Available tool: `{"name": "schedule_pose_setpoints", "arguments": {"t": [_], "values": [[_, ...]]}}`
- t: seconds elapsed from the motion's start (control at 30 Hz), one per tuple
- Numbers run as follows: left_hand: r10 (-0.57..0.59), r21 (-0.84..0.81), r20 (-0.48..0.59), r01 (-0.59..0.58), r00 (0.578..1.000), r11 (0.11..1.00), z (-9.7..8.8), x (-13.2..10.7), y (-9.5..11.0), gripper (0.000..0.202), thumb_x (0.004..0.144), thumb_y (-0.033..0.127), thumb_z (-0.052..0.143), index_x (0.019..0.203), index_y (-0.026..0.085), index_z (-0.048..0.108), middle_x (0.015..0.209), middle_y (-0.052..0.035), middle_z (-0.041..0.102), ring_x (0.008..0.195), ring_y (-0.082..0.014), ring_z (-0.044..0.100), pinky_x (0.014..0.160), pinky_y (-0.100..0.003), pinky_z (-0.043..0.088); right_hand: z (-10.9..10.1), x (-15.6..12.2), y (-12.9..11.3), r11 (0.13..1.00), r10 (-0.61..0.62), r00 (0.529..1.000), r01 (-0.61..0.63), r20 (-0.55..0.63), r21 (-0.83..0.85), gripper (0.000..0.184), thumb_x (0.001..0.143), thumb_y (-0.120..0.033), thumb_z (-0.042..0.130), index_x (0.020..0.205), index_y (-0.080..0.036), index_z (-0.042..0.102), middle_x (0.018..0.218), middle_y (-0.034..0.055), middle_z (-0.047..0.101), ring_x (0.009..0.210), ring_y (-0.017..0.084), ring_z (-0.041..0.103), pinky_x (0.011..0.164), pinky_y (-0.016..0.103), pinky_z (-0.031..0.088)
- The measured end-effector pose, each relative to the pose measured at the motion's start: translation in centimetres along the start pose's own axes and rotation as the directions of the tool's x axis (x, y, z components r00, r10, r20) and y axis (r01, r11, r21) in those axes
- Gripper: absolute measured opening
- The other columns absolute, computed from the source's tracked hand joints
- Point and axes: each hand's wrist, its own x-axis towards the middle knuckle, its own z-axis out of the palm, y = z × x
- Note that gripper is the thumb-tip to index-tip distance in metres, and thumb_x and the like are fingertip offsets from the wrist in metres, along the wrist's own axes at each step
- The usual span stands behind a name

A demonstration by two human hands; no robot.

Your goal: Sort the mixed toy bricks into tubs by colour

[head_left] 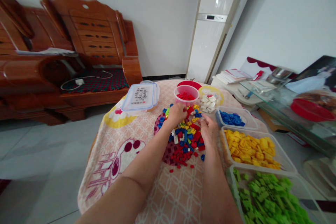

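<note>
My left hand (177, 114) reaches over a pile of mixed toy building bricks (186, 136), just in front of a pink bowl (175, 95) with red bricks (186, 96) inside. Its fingers are bent together, and whatever is in them is hidden. A red brick (189, 111) lies right beside its fingertips. On the pile's right side, my right hand (209, 128) has its fingers curled in, with a blue brick (198, 115) close to the tips. Whether it grips that brick is unclear.
Clear tubs of blue bricks (232, 119), yellow bricks (250, 148) and green bricks (270, 196) line the right side. White bricks (208, 103) lie heaped behind my right hand. A lidded box (140, 97) stands back left on the patterned tablecloth (181, 192). A glass table (296, 119) stands at right.
</note>
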Motion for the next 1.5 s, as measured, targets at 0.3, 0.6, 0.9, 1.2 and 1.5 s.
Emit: {"name": "schedule_pose_setpoints", "arguments": {"t": [0.3,0.6,0.9,1.2,1.5], "values": [[-0.225,-0.732,-0.138,0.054,0.965,0.679,-2.4,1.1,-2.1,0.009,0.08,0.023,0.064,0.083,0.016,0.068,0.063,0.0011,0.069,0.057,-0.0138,0.068,0.057,-0.023,0.054,0.1,-0.2,-0.6,0.998,0.046,0.999,-0.047,-0.026,-0.03,0.051,0.087,-0.034,0.054,0.131,-0.015,0.074,0.094,0.0098,0.082,0.094,0.028,0.079,0.093,0.043,0.062],[-0.277,-0.871,-0.216,-0.056,0.936,0.488,-2.1,1.9,-2.8,0.035,0.083,0.028,0.069,0.114,0.011,0.071,0.092,-0.0067,0.078,0.085,-0.0171,0.075,0.082,-0.031,0.063,0.3,0.2,0.4,0.998,0.042,0.995,-0.047,-0.092,-0.044,0.052,0.084,-0.033,0.053,0.127,-0.014,0.076,0.093,0.0103,0.082,0.092,0.028,0.078,0.095,0.041,0.06],[0.433,-0.38,0.149,-0.353,0.889,0.855,-2.9,-0.5,0.3,0.019,0.083,0.023,0.071,0.098,0.017,0.081,0.091,-0.0032,0.081,0.084,-0.0176,0.074,0.082,-0.027,0.057,0.2,1.2,1.1,0.966,0.151,0.886,-0.037,-0.438,0.257,0.053,0.081,-0.049,0.056,0.109,-0.01,0.077,0.071,0.0073,0.077,0.068,0.026,0.074,0.075,0.04,0.061],[0.667,-0.109,0.356,-0.68,0.655,0.725,0.8,-3.5,4.9,0.029,0.088,0.023,0.07,0.115,0.015,0.077,0.122,-0.0123,0.076,0.112,-0.0258,0.071,0.098,-0.034,0.053,-1.3,0.8,-1.8,0.872,0.212,0.859,0.049,-0.466,0.487,0.06,0.089,-0.064,0.052,0.107,-0.012,0.075,0.079,0.0096,0.079,0.072,0.022,0.076,0.076,0.038,0.062],[0.837,-0.08,0.272,-0.856,0.474,0.511,2.9,-9.2,3.2,0.053,0.09,0.058,0.069,0.127,0.019,0.068,0.145,-0.0158,0.063,0.139,-0.0353,0.051,0.12,-0.053,0.034,-1.6,0.3,-2.9,0.856,0.194,0.854,0.093,-0.482,0.509,0.064,0.091,-0.064,0.051,0.113,-0.009,0.074,0.083,0.0123,0.08,0.075,0.024,0.077,0.082,0.043,0.062]]}}
